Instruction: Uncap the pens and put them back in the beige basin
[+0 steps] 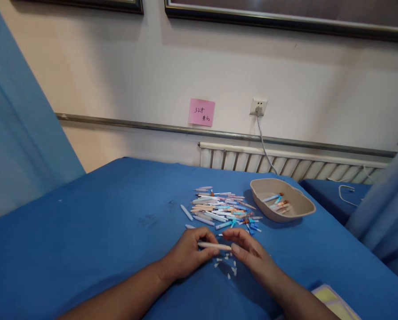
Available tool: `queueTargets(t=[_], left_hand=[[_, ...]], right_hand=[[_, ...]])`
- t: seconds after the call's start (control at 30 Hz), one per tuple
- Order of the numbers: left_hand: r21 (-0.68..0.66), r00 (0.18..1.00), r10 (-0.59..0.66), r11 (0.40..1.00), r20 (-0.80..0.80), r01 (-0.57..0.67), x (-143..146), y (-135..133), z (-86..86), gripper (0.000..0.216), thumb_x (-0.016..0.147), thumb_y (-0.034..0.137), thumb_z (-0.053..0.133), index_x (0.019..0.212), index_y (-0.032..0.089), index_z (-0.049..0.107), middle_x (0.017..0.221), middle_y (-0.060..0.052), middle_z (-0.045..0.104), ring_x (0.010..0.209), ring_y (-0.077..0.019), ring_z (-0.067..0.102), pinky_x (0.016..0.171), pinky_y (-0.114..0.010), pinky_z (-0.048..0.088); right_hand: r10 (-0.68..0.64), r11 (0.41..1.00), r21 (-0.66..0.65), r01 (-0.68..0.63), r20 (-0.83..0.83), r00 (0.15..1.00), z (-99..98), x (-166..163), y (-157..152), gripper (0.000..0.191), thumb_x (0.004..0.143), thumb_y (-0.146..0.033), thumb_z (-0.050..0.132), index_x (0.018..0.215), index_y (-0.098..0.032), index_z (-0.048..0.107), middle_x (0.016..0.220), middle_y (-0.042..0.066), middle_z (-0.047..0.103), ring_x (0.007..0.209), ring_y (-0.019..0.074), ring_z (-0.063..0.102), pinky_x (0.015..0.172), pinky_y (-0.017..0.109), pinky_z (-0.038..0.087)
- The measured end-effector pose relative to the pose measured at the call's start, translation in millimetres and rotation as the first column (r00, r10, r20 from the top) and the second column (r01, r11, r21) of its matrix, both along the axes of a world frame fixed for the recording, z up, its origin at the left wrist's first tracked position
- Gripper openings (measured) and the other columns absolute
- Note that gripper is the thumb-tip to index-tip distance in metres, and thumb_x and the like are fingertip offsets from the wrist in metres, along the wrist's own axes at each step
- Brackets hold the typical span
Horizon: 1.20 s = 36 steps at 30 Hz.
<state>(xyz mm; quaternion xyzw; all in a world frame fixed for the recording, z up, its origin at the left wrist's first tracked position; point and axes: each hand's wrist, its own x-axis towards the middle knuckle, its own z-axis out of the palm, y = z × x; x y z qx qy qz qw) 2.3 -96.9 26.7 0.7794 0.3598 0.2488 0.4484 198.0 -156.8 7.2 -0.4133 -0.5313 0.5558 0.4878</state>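
My left hand (188,253) and my right hand (248,251) meet low over the blue table (102,231), both pinching one cream-coloured pen (214,246) that lies level between them. The left fingers curl round its left end and the right fingertips grip its right end. Several small white caps (230,266) are scattered on the cloth just under the hands. Behind the hands lies a loose pile of pens (222,209) in cream, white, blue and orange.
A beige oval tray (299,209) holding a few pens stands right of the pile. A yellowish paper (335,302) lies at the near right edge. Behind the table are a radiator (285,162), a wall socket with cable (259,107) and a pink note (202,112).
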Motion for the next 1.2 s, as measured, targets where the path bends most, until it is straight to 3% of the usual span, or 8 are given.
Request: queueTargets(t=[0.3,0.43,0.5,0.6,1.2], left_hand=[[0.012,1.0,-0.022,1.0,-0.016,0.022,-2,1,-2.4,0.013,0.075,0.028,0.063,0.076,0.015,0.065,0.06,0.004,0.056,0.055,-0.0098,0.045,0.052,-0.018,0.033],[-0.001,0.999,0.017,1.0,0.039,-0.017,0,-1,1.5,0.02,0.073,0.033,0.067,0.074,0.014,0.063,0.062,0.003,0.058,0.057,-0.0107,0.047,0.054,-0.019,0.036],[-0.001,0.997,0.04,0.999,0.063,-0.039,0,-2,3.6,0.02,0.072,0.034,0.067,0.074,0.014,0.063,0.063,0.002,0.058,0.058,-0.0112,0.048,0.056,-0.019,0.037],[0.002,0.993,0.069,0.998,0.099,-0.07,0,-3,5.3,0.019,0.072,0.032,0.067,0.073,0.014,0.063,0.063,0.003,0.058,0.06,-0.0116,0.049,0.057,-0.02,0.037],[-0.026,0.925,0.28,0.959,0.258,-0.283,-8,15,-1.3,0.028,0.073,0.038,0.065,0.062,0.016,0.053,0.055,0.006,0.045,0.052,-0.0091,0.039,0.051,-0.019,0.032]], right_hand=[[0.067,0.997,-0.038,-0.071,-0.11,0.992,1.7,-6,-4,0.05,0.075,-0.062,0.058,0.108,-0.025,0.057,0.121,0.008,0.054,0.118,0.026,0.044,0.091,0.04,0.038],[0.005,0.997,-0.074,-0.003,0.029,1.0,-7.0,-9,2,0.042,0.074,-0.059,0.06,0.091,-0.021,0.058,0.088,0.004,0.062,0.083,0.0185,0.057,0.07,0.03,0.044],[0.006,0.996,-0.087,-0.001,0.059,0.998,-12.0,-10,5,0.041,0.075,-0.059,0.059,0.08,-0.019,0.056,0.071,0.001,0.059,0.066,0.014,0.055,0.059,0.025,0.042],[0.043,0.995,-0.098,-0.035,0.08,0.996,-15.5,-10,7,0.041,0.075,-0.058,0.059,0.074,-0.018,0.052,0.062,-0.003,0.054,0.053,0.0096,0.05,0.051,0.022,0.038],[-0.018,0.995,-0.092,0.031,0.145,0.989,-12.3,-2,11,0.043,0.073,-0.06,0.058,0.071,-0.018,0.049,0.054,-0.006,0.05,0.042,0.0063,0.043,0.043,0.019,0.031]])
